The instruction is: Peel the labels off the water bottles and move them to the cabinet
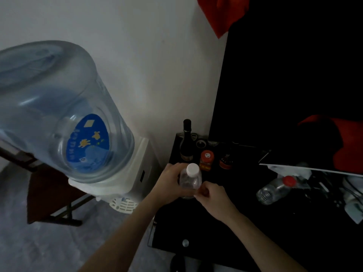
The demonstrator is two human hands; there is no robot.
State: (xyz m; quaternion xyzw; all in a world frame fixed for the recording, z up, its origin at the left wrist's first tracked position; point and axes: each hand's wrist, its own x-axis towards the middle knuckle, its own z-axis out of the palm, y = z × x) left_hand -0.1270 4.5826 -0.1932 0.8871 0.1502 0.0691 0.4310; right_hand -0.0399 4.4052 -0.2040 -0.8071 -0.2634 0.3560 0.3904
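While both hands' fingers curl round it, clear bottle [190, 181] upright, white cap up

Two bare forearms entered from the lower edge of the view, neither covered by any sleeve as far up as the picture reached. The left hand [170, 182] wore no glove, ring or band that could be made out in the dim light. The right hand [211, 196] was likewise ungloved, and its wrist carried no watch or strap. Both arms looked slim and smooth, widening toward the elbows. Finer details such as nails were too dark and blurred to tell.
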